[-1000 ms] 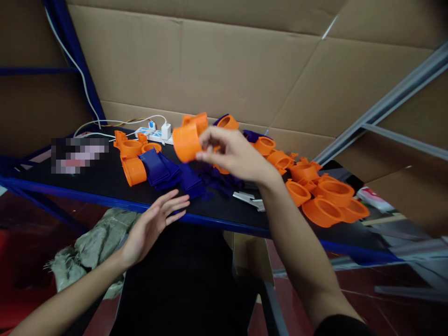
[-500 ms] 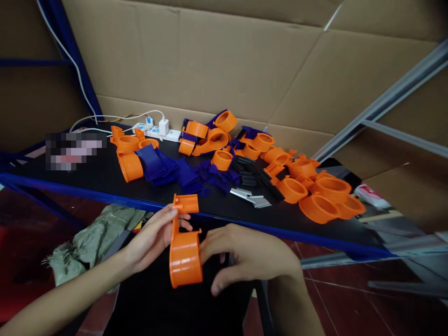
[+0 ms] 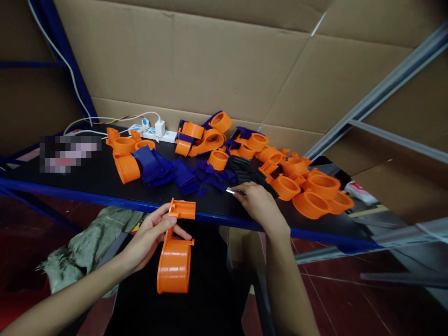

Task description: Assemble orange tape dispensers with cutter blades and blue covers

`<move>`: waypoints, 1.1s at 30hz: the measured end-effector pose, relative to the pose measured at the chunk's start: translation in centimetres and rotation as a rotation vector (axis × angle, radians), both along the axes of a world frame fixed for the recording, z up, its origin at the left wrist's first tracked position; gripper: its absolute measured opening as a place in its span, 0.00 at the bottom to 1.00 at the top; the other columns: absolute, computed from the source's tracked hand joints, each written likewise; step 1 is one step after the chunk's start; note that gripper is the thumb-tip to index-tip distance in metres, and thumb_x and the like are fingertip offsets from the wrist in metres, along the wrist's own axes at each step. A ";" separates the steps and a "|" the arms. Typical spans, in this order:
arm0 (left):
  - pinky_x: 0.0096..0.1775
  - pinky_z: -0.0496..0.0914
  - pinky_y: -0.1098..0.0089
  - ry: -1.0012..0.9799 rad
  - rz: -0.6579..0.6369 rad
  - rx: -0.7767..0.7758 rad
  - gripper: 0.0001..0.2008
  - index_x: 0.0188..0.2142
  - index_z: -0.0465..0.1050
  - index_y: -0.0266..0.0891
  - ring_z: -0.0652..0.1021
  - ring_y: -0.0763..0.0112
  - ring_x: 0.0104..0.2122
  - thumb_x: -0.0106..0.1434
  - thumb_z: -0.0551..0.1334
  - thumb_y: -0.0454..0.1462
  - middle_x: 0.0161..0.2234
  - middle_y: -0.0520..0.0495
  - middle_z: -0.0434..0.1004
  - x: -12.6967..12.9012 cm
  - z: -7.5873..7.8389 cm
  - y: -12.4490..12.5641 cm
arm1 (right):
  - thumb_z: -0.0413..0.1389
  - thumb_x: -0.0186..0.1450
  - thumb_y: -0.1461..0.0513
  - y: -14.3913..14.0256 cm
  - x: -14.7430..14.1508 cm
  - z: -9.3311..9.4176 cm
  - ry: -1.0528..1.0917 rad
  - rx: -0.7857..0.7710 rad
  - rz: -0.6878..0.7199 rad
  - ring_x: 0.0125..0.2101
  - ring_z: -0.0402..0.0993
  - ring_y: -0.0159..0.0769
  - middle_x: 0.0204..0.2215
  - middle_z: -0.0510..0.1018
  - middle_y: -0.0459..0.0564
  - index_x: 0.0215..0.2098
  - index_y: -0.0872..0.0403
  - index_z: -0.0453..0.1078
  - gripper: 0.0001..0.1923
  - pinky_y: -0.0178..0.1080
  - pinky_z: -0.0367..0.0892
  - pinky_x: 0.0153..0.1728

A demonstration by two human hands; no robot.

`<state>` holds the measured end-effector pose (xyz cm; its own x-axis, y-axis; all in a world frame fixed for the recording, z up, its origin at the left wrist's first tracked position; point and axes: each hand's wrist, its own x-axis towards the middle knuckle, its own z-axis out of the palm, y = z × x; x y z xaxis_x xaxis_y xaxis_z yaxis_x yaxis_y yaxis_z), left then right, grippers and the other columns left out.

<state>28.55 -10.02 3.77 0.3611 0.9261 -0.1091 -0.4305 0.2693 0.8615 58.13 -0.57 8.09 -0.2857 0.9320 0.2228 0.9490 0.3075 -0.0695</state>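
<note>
Orange plastic filled the left hand (image 3: 149, 235): its grip was closed on an orange holder (image 3: 174, 259), thumb and fingers pinching the flat tab at the top while the round body hung down below the desk (image 3: 87, 179) edge, long axis running roughly up and down and tilted slightly left. The right hand (image 3: 257, 203) lay on the desk, well apart from the holder and up to its right, its fingertips pressed onto a small silver metal strip (image 3: 234, 191) that lay with its long axis across the desk, pointing left from the fingers; whether the grip had fully closed on it I cannot tell. Just beyond the strip lay black pieces (image 3: 247, 171), with blue pieces (image 3: 154, 163) to the left and orange rings (image 3: 315, 196) to the right.
</note>
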 end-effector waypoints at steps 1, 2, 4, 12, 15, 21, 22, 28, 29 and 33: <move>0.34 0.74 0.67 0.001 -0.002 0.002 0.23 0.58 0.64 0.38 0.83 0.57 0.34 0.67 0.62 0.43 0.34 0.38 0.84 0.0 0.1 0.0 | 0.53 0.69 0.63 0.1 0.0 0.0 -0.009 0.016 -0.002 0.46 0.76 0.43 0.44 0.81 0.54 0.45 0.51 0.78 0.11 0.41 0.69 0.42; 0.34 0.74 0.67 0.005 -0.003 0.006 0.22 0.58 0.64 0.38 0.83 0.57 0.34 0.67 0.62 0.43 0.34 0.37 0.84 0.0 0.1 0.1 | 0.52 0.70 0.63 0.1 -0.1 -0.1 -0.022 0.032 -0.007 0.45 0.76 0.43 0.43 0.81 0.54 0.44 0.52 0.78 0.12 0.41 0.69 0.42; 0.35 0.74 0.67 0.013 0.003 0.016 0.21 0.57 0.64 0.38 0.84 0.57 0.34 0.67 0.62 0.42 0.34 0.37 0.84 0.0 0.2 0.1 | 0.51 0.71 0.62 0.3 -0.1 -0.2 -0.054 0.062 -0.024 0.44 0.76 0.44 0.42 0.81 0.56 0.44 0.54 0.77 0.12 0.40 0.68 0.41; 0.35 0.74 0.67 0.038 0.008 -0.009 0.22 0.57 0.63 0.38 0.83 0.58 0.33 0.67 0.61 0.43 0.33 0.37 0.84 -0.1 0.0 0.1 | 0.53 0.68 0.63 0.4 0.2 -0.1 -0.009 0.075 -0.056 0.39 0.76 0.40 0.38 0.80 0.51 0.37 0.51 0.74 0.07 0.38 0.63 0.33; 0.35 0.74 0.67 0.057 0.012 -0.017 0.22 0.56 0.64 0.39 0.83 0.57 0.33 0.67 0.62 0.43 0.33 0.38 0.84 -0.1 0.1 0.1 | 0.54 0.68 0.63 0.4 0.4 0.1 0.055 0.051 -0.061 0.37 0.77 0.39 0.38 0.81 0.49 0.36 0.51 0.74 0.06 0.37 0.63 0.32; 0.35 0.74 0.65 0.054 -0.003 -0.036 0.20 0.55 0.66 0.39 0.84 0.55 0.34 0.66 0.63 0.43 0.33 0.38 0.84 -0.2 -0.1 0.2 | 0.55 0.68 0.62 0.3 0.2 0.5 0.190 0.063 -0.070 0.36 0.77 0.39 0.37 0.81 0.49 0.37 0.51 0.74 0.06 0.38 0.63 0.34; 0.35 0.74 0.65 0.060 -0.003 -0.038 0.20 0.55 0.66 0.39 0.84 0.55 0.35 0.66 0.63 0.43 0.33 0.38 0.84 -0.2 -0.2 0.2 | 0.55 0.68 0.62 0.1 0.0 0.7 0.230 0.072 -0.058 0.35 0.77 0.39 0.36 0.81 0.49 0.38 0.51 0.74 0.06 0.38 0.63 0.34; 0.36 0.74 0.65 0.104 -0.013 -0.023 0.21 0.54 0.68 0.39 0.84 0.54 0.35 0.65 0.64 0.44 0.33 0.38 0.84 0.0 -0.6 0.3 | 0.55 0.70 0.59 -2.6 -2.4 2.7 0.536 0.001 0.222 0.33 0.75 0.35 0.35 0.80 0.48 0.38 0.53 0.73 0.07 0.36 0.65 0.33; 0.35 0.74 0.66 0.117 -0.013 -0.015 0.22 0.55 0.69 0.38 0.84 0.55 0.35 0.64 0.64 0.44 0.32 0.39 0.84 0.0 -0.6 0.3 | 0.56 0.69 0.58 -3.2 -3.0 2.9 0.559 -0.038 0.271 0.32 0.74 0.34 0.34 0.79 0.48 0.38 0.53 0.73 0.07 0.35 0.64 0.33; 0.33 0.72 0.70 0.193 0.007 0.025 0.23 0.55 0.69 0.38 0.84 0.58 0.32 0.63 0.66 0.44 0.31 0.41 0.84 0.1 -0.5 0.2 | 0.58 0.69 0.59 -4.4 -4.9 3.3 0.583 -0.168 0.425 0.31 0.72 0.32 0.32 0.78 0.46 0.36 0.53 0.73 0.06 0.34 0.64 0.33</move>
